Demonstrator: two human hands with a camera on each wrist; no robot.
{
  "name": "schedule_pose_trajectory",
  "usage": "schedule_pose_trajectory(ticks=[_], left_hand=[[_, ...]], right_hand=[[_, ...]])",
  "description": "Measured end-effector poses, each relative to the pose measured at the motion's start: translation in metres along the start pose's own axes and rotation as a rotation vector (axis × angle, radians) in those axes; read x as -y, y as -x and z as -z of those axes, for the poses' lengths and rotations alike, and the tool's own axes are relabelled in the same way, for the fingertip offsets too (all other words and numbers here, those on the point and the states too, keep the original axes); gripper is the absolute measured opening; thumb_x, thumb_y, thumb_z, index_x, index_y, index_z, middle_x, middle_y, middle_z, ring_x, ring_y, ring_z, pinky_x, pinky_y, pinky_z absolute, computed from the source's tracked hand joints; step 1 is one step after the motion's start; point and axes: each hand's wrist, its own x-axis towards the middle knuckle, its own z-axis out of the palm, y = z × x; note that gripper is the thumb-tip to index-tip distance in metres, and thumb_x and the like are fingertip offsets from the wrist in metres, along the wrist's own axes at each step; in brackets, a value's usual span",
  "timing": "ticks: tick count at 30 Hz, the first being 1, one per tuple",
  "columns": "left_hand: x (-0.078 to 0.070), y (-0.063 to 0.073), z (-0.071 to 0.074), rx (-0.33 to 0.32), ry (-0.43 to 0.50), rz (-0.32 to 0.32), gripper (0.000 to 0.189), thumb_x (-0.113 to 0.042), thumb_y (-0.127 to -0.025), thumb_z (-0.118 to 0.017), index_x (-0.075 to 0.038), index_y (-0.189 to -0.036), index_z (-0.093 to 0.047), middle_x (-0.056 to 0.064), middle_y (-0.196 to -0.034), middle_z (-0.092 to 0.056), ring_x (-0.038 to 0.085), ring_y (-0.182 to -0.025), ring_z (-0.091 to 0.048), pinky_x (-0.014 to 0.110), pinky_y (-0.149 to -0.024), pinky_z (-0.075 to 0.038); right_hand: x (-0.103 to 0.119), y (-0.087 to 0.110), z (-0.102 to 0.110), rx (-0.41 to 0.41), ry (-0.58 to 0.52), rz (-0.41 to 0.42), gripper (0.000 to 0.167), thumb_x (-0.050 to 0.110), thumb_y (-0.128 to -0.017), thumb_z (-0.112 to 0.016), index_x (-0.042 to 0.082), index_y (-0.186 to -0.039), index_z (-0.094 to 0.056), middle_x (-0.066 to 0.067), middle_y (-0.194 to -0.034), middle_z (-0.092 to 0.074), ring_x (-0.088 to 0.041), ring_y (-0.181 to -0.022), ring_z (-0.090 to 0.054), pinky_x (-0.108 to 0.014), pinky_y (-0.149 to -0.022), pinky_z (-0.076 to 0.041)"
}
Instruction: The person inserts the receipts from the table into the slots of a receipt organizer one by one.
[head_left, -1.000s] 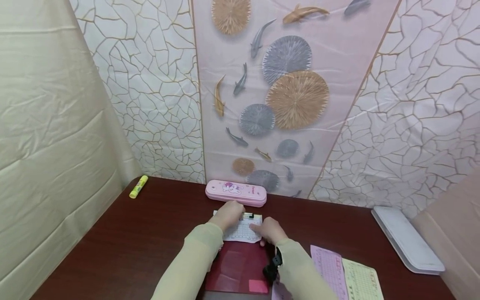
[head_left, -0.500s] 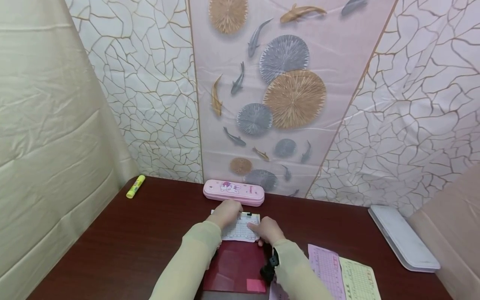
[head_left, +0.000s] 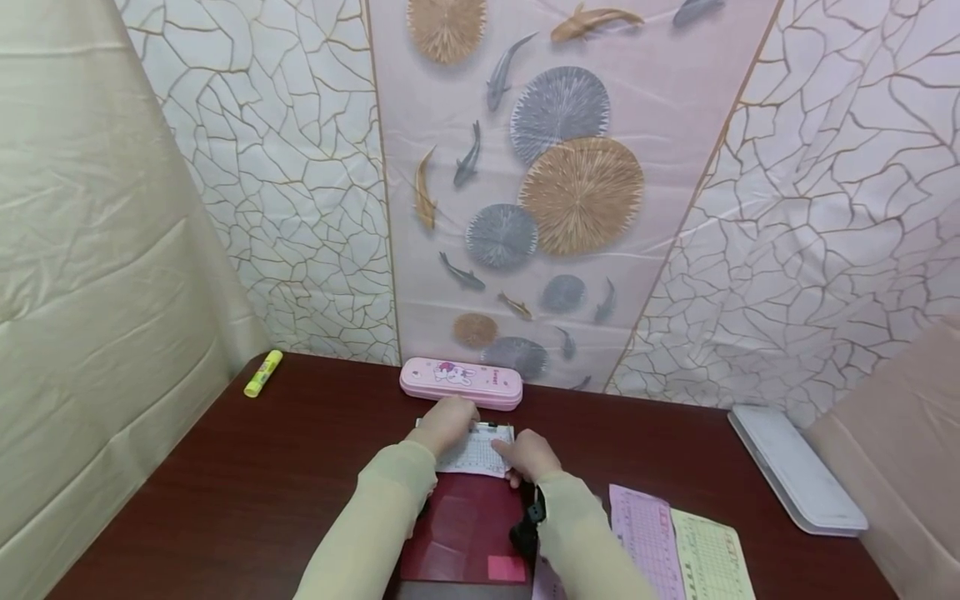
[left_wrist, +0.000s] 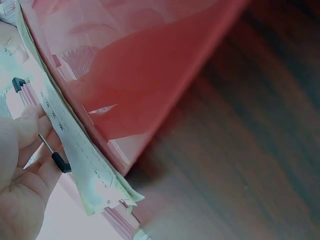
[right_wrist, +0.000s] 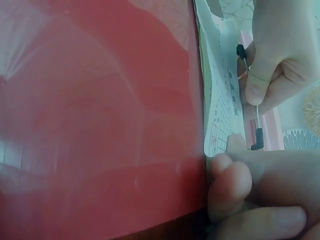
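Observation:
A glossy red clipboard (head_left: 468, 525) lies on the dark table, with small printed paper sheets (head_left: 474, 457) along its far end. At that end is a wire clip (left_wrist: 46, 144) with black tips. My left hand (head_left: 446, 423) pinches the clip's metal bar between thumb and fingers, as both wrist views show. My right hand (head_left: 532, 457) holds the right edge of the sheets, thumb on top of the paper and fingers curled at the side. In the right wrist view the sheets bow up slightly between the red board and the clip. The clip's base is partly hidden by the paper.
Behind the clipboard lies a pink pencil case (head_left: 461, 383). A yellow glue stick (head_left: 263, 373) is at the far left. Purple printed sheets (head_left: 647, 533) and a yellow-green sheet (head_left: 712, 554) lie at the right, with a white flat case (head_left: 797, 468) beyond.
The whole head view has shifted slightly to the left. Both hands keep almost the same place on the clip and the paper.

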Motion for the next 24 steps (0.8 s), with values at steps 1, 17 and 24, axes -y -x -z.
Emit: schedule_pose_trajectory(ticks=[1, 17, 24], left_hand=[[0.000, 0.000, 0.000, -0.001, -0.005, -0.002, 0.016, -0.002, -0.081, -0.064, -0.013, -0.077, -0.074, -0.001, -0.079, -0.069, 0.015, -0.081, -0.064, 0.031, -0.077, -0.051], [0.006, 0.004, -0.010, -0.016, -0.041, -0.053, 0.020, -0.004, -0.076, -0.066, -0.015, -0.062, -0.057, -0.006, -0.059, -0.052, 0.011, -0.062, -0.050, 0.025, -0.060, -0.045], [0.006, 0.001, -0.011, -0.005, -0.020, -0.033, 0.006, -0.013, -0.078, -0.073, -0.015, -0.084, -0.074, -0.005, -0.080, -0.070, 0.014, -0.082, -0.065, 0.029, -0.076, -0.051]], right_hand=[[0.001, 0.000, 0.000, 0.003, -0.006, -0.007, 0.046, 0.039, -0.092, -0.059, 0.005, -0.062, -0.061, 0.000, -0.041, -0.050, -0.010, -0.036, -0.045, -0.021, -0.039, -0.031], [0.003, -0.001, -0.002, 0.018, -0.024, -0.027, 0.042, 0.036, -0.092, -0.060, 0.004, -0.064, -0.060, -0.001, -0.043, -0.050, -0.010, -0.036, -0.046, -0.021, -0.040, -0.033], [-0.001, 0.006, 0.004, 0.046, -0.062, 0.022, 0.040, 0.031, -0.090, -0.062, 0.005, -0.060, -0.060, -0.001, -0.044, -0.051, -0.009, -0.038, -0.042, -0.021, -0.038, -0.028]])
